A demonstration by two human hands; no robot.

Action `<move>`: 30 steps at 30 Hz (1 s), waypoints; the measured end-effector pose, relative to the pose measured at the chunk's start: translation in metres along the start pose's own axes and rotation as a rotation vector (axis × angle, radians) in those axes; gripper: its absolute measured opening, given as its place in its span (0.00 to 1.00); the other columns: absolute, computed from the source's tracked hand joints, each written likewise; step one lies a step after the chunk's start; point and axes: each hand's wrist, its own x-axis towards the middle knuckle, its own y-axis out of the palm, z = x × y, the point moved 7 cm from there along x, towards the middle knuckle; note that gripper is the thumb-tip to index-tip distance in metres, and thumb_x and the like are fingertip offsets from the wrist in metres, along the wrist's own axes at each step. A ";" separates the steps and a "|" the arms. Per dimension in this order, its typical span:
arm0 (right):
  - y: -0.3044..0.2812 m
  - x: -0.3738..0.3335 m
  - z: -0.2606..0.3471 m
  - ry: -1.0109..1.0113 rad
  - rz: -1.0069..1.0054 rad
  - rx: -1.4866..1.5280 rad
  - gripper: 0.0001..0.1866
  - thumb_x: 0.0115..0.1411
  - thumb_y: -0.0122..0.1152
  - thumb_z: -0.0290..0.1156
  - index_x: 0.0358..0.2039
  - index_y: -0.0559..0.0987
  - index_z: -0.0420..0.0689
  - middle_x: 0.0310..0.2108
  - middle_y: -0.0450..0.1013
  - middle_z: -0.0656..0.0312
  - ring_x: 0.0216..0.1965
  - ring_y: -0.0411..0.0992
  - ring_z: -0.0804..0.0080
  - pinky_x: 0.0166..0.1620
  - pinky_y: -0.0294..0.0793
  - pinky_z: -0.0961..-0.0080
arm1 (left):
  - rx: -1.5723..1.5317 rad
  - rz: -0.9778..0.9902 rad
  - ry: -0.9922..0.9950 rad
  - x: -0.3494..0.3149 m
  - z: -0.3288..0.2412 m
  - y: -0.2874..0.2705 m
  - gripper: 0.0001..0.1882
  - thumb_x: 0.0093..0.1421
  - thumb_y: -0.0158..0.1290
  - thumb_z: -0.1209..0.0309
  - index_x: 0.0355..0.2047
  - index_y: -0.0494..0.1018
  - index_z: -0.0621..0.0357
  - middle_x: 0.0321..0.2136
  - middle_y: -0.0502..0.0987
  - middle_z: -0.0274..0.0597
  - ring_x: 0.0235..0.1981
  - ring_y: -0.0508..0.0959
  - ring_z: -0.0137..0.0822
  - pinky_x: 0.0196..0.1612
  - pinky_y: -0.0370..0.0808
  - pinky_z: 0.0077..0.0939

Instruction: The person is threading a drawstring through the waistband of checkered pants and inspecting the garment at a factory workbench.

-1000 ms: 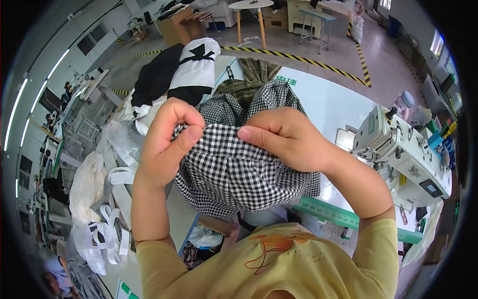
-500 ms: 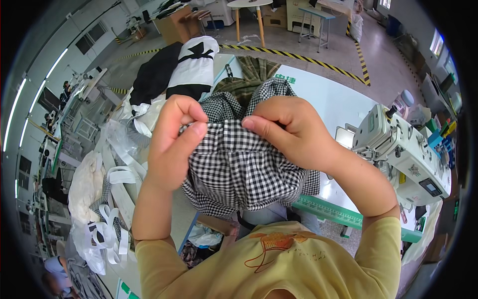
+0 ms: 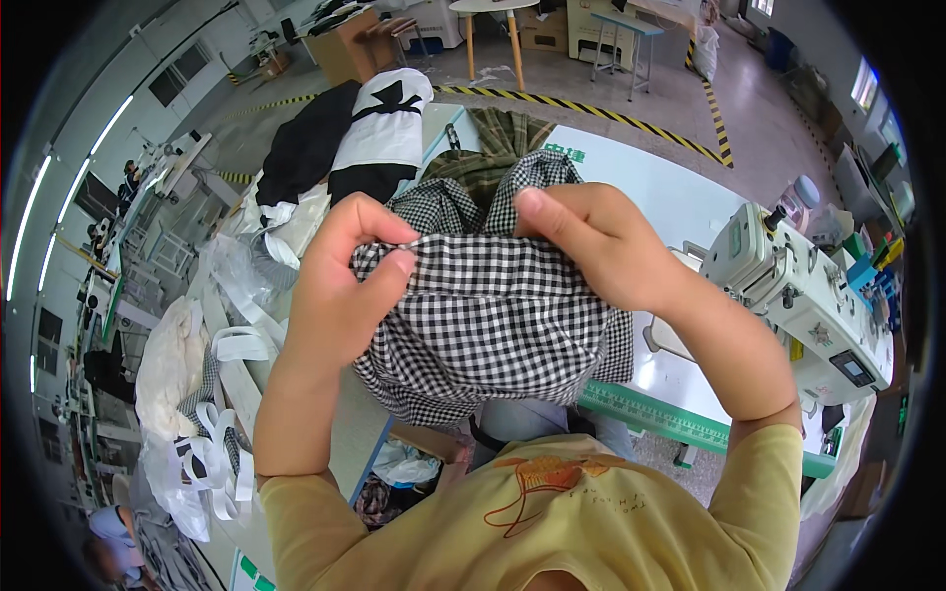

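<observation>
A black-and-white gingham garment (image 3: 483, 335) hangs between my hands above the table's front edge, a seamed band running along its upper edge. My left hand (image 3: 345, 281) pinches the left end of that band between thumb and bent fingers. At the band's right end, my right hand (image 3: 611, 241) grips the cloth with its fingers mostly behind it and its thumb raised along the top. More of the gingham bunches up behind the band, and an olive plaid cloth (image 3: 503, 133) lies beyond it on the table.
A white sewing machine (image 3: 788, 286) stands to the right on the white table (image 3: 641, 187), with a green ruler strip (image 3: 650, 414) along its front edge. Black and white fabric (image 3: 379, 133) is piled at the far left. White straps (image 3: 222, 453) and plastic bags hang at the left.
My right hand has slid a little right and its thumb has lifted. The band between my hands is now stretched wider and flatter, and its middle fold has opened out.
</observation>
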 end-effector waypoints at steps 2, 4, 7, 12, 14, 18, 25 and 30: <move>-0.007 -0.004 0.000 -0.035 -0.077 0.037 0.27 0.64 0.44 0.48 0.20 0.72 0.36 0.15 0.66 0.57 0.20 0.62 0.72 0.28 0.64 0.70 | -0.030 0.034 0.009 0.001 0.003 0.001 0.06 0.50 0.48 0.78 0.30 0.66 0.62 0.30 0.70 0.36 0.34 0.69 0.26 0.44 0.66 0.21; -0.006 -0.004 0.003 0.000 -0.013 -0.001 0.26 0.63 0.46 0.47 0.20 0.72 0.36 0.15 0.65 0.57 0.19 0.63 0.72 0.27 0.64 0.71 | -0.103 0.079 -0.003 -0.002 0.009 0.004 0.06 0.50 0.45 0.78 0.30 0.65 0.62 0.31 0.69 0.39 0.35 0.69 0.27 0.44 0.66 0.22; 0.004 -0.004 0.011 -0.041 0.093 -0.092 0.21 0.59 0.54 0.42 0.19 0.73 0.37 0.14 0.65 0.56 0.17 0.63 0.68 0.24 0.63 0.70 | -0.020 0.045 0.059 -0.002 0.000 0.009 0.06 0.50 0.44 0.78 0.31 0.64 0.63 0.31 0.68 0.39 0.35 0.68 0.28 0.44 0.66 0.22; 0.020 -0.001 0.027 -0.302 0.030 -0.196 0.13 0.57 0.56 0.37 0.22 0.74 0.40 0.19 0.69 0.53 0.24 0.68 0.53 0.25 0.65 0.64 | 0.010 0.136 0.127 -0.006 -0.011 0.040 0.10 0.52 0.44 0.78 0.36 0.62 0.63 0.31 0.66 0.40 0.34 0.68 0.28 0.40 0.66 0.22; 0.017 0.000 0.028 -0.238 0.035 -0.174 0.14 0.57 0.55 0.37 0.22 0.74 0.40 0.19 0.68 0.52 0.23 0.67 0.53 0.26 0.65 0.65 | -0.079 0.104 0.084 -0.004 -0.013 0.042 0.12 0.54 0.46 0.81 0.39 0.60 0.62 0.30 0.66 0.38 0.29 0.68 0.24 0.37 0.66 0.17; 0.000 0.002 0.008 0.033 0.121 0.123 0.19 0.61 0.51 0.40 0.21 0.73 0.37 0.15 0.65 0.62 0.18 0.62 0.73 0.26 0.63 0.74 | -0.003 -0.065 0.144 -0.003 -0.016 0.009 0.07 0.53 0.45 0.80 0.34 0.65 0.63 0.30 0.67 0.36 0.31 0.68 0.23 0.37 0.66 0.17; -0.001 -0.007 -0.005 -0.014 0.076 0.142 0.11 0.57 0.59 0.31 0.21 0.73 0.39 0.14 0.59 0.70 0.19 0.54 0.85 0.22 0.55 0.82 | 0.035 -0.029 0.206 -0.004 -0.012 -0.003 0.05 0.52 0.44 0.80 0.30 0.66 0.63 0.29 0.67 0.37 0.30 0.67 0.25 0.37 0.65 0.17; -0.005 -0.003 0.008 -0.060 -0.073 -0.057 0.12 0.53 0.61 0.30 0.21 0.70 0.36 0.15 0.62 0.59 0.18 0.58 0.72 0.23 0.60 0.74 | 0.031 -0.104 0.115 -0.003 -0.019 0.007 0.12 0.49 0.56 0.77 0.34 0.68 0.63 0.31 0.70 0.38 0.34 0.71 0.27 0.40 0.67 0.19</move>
